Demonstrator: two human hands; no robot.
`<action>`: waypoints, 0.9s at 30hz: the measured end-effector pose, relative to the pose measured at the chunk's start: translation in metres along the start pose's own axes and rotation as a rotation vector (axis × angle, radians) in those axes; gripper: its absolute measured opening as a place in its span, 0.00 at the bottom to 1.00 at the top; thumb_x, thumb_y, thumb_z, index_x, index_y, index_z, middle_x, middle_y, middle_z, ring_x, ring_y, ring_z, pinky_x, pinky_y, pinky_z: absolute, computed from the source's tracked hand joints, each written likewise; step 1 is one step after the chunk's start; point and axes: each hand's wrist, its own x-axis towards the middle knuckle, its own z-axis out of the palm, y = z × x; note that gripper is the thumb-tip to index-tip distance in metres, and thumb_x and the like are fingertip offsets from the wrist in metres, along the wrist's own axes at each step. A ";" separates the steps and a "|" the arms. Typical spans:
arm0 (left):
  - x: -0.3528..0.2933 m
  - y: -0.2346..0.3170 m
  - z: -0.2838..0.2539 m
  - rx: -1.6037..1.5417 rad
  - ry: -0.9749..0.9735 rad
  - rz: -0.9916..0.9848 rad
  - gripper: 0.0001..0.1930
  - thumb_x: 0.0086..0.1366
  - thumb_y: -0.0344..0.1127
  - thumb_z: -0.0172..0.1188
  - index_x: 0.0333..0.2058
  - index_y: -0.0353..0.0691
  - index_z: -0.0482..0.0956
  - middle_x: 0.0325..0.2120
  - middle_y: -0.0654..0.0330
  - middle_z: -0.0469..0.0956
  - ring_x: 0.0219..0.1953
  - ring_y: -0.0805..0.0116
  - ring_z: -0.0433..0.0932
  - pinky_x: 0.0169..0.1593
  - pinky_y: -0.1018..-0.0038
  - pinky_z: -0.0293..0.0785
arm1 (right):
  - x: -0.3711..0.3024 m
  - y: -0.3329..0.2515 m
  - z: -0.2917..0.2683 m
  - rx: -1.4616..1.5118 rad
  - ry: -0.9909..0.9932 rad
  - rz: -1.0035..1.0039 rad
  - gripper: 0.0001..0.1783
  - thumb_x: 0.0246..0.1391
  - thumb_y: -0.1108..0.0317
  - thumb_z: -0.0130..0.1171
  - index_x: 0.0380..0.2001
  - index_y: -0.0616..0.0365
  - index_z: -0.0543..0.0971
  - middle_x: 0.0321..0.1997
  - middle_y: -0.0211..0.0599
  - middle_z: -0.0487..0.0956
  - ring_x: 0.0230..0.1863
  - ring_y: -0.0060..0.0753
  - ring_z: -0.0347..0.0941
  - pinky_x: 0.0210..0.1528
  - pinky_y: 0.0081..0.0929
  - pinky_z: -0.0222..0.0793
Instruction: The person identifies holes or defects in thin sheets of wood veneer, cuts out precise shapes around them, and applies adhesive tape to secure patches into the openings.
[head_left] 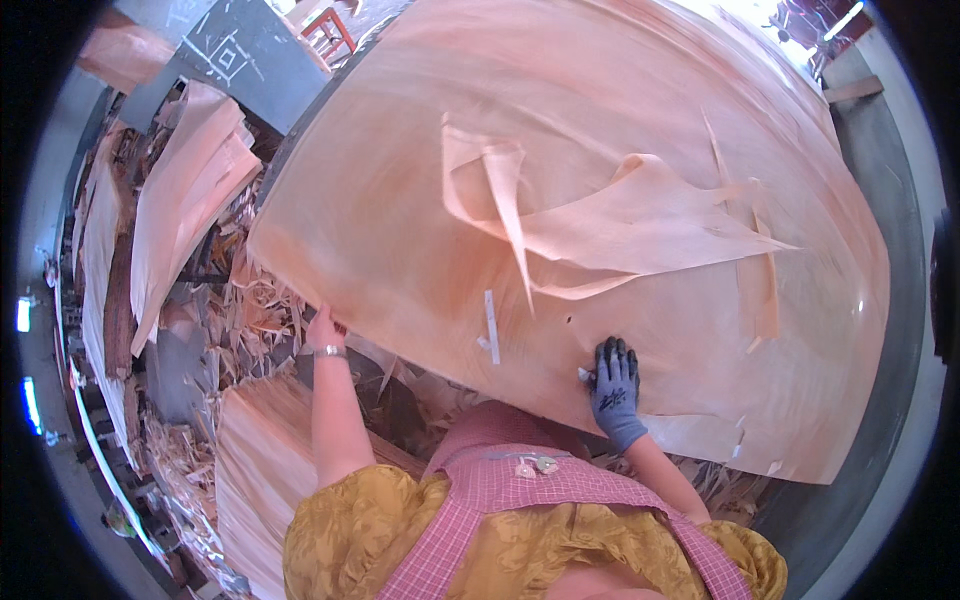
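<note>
A large, thin wood veneer sheet [380, 250] spreads in front of me, pinkish tan, with a curved near edge. My left hand [326, 330], bare and with a band at the wrist, is closed on its near left edge; the fingertips are partly hidden. Flat on the sheet near its front edge lies my right hand [614, 385] in a blue and black glove, fingers stretched out. A small whitish bit shows at its thumb. Between the hands, a narrow white strip [491, 327] sticks to the sheet. A small dark hole is just beyond the right hand.
Torn, curled veneer pieces [640, 220] lie on top of the sheet. Leaning veneer sheets [195, 185] stand at the left, with heaps of veneer scraps [265, 310] below. A grey panel [235, 65] is at the far left. More veneer [270, 450] lies beside my left arm.
</note>
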 end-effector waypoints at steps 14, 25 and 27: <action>-0.003 -0.004 -0.181 0.248 0.210 -0.270 0.16 0.68 0.45 0.57 0.48 0.43 0.77 0.39 0.61 0.82 0.35 0.64 0.82 0.32 0.68 0.81 | -0.037 -0.020 0.006 0.028 0.008 0.117 0.33 0.59 0.58 0.49 0.64 0.67 0.64 0.70 0.56 0.61 0.72 0.55 0.54 0.74 0.55 0.45; -0.048 0.018 -0.011 1.122 0.473 1.115 0.21 0.68 0.41 0.57 0.54 0.35 0.72 0.51 0.48 0.76 0.52 0.52 0.76 0.53 0.57 0.74 | -0.040 0.019 -0.005 0.175 -0.140 0.256 0.31 0.56 0.64 0.51 0.63 0.61 0.66 0.68 0.51 0.65 0.65 0.52 0.64 0.65 0.47 0.61; -0.121 0.008 0.058 1.168 0.137 1.431 0.23 0.67 0.40 0.58 0.56 0.33 0.70 0.56 0.45 0.72 0.58 0.49 0.70 0.60 0.55 0.66 | -0.031 0.081 -0.018 -0.157 0.206 0.330 0.28 0.59 0.63 0.54 0.62 0.60 0.67 0.64 0.50 0.70 0.55 0.54 0.71 0.58 0.48 0.68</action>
